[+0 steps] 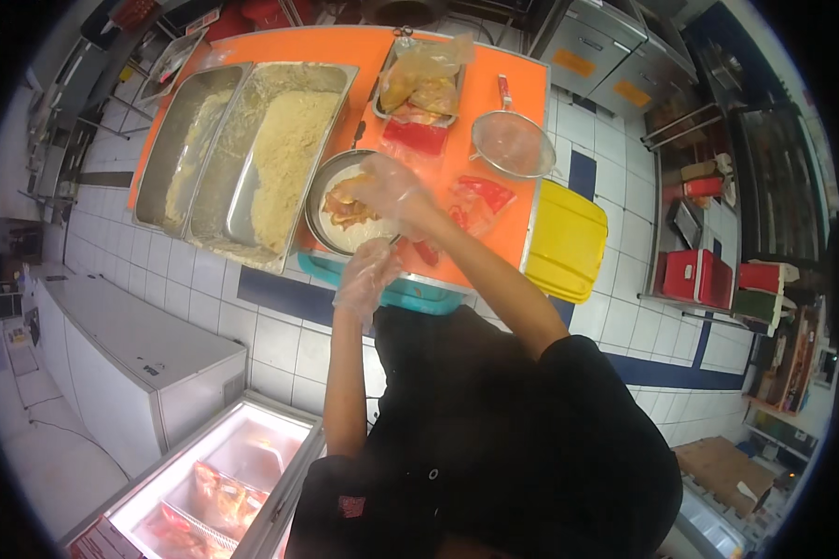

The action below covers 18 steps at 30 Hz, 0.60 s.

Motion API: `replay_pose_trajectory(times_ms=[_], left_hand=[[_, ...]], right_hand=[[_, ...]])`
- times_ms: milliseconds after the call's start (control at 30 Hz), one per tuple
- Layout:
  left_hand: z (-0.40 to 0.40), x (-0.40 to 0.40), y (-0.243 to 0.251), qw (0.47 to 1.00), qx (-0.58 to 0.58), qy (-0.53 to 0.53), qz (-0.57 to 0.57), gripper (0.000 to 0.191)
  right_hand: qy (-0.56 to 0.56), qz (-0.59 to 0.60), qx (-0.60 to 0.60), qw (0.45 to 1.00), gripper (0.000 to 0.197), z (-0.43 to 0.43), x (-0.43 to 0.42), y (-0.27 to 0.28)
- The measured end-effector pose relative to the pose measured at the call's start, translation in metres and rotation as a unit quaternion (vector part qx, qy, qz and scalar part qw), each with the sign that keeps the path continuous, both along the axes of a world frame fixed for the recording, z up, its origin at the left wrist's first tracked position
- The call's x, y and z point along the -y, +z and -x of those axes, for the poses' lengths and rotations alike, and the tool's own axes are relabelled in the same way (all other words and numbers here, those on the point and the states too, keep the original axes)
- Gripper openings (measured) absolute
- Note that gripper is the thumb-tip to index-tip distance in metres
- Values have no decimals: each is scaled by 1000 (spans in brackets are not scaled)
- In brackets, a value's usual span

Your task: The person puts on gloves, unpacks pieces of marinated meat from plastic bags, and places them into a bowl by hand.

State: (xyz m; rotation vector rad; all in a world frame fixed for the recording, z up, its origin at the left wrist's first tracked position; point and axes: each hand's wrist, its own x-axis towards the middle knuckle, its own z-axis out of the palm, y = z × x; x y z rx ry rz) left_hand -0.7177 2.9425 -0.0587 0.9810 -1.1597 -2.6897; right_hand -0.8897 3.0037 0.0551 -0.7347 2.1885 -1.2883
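A round metal pan [314,222] holding pale liquid stands near the front edge of the orange table. Reddish-brown pieces of meat [348,211] lie in the liquid. Over the pan, my right hand [395,187], in a clear plastic glove, has its fingers on the meat; blur hides part of the grip. My left hand [369,274], gloved the same way, grasps the near side of the pan at its rim. Just left of the pan is a deep steel container [234,168] of pale breading flour [290,154].
Another steel container [189,147] stands at the left. A metal tray [454,105] with bagged meat [419,87], a mesh strainer [512,144] and red plastic bags [482,195] are on the orange table [290,45]. A yellow lid [566,241] and a turquoise tub [423,299] sit by the table's edges.
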Motion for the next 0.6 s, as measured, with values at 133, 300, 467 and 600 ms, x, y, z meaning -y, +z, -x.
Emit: replay_pose_trajectory(times_ms=[133, 300, 467, 600], left_hand=[[10, -22, 9, 977, 70, -156, 129, 47], [67, -53, -68, 826, -45, -162, 538, 52], [113, -103, -146, 793, -122, -145, 579, 41], [75, -61, -191, 783, -113, -85, 606, 38]], right_hand=[[24, -187, -160, 969, 23, 83, -102, -92], [211, -280, -318, 881, 34, 120, -191, -245], [322, -15, -123, 939, 35, 117, -216, -333], [268, -206, -112, 935, 41, 58, -158, -314]])
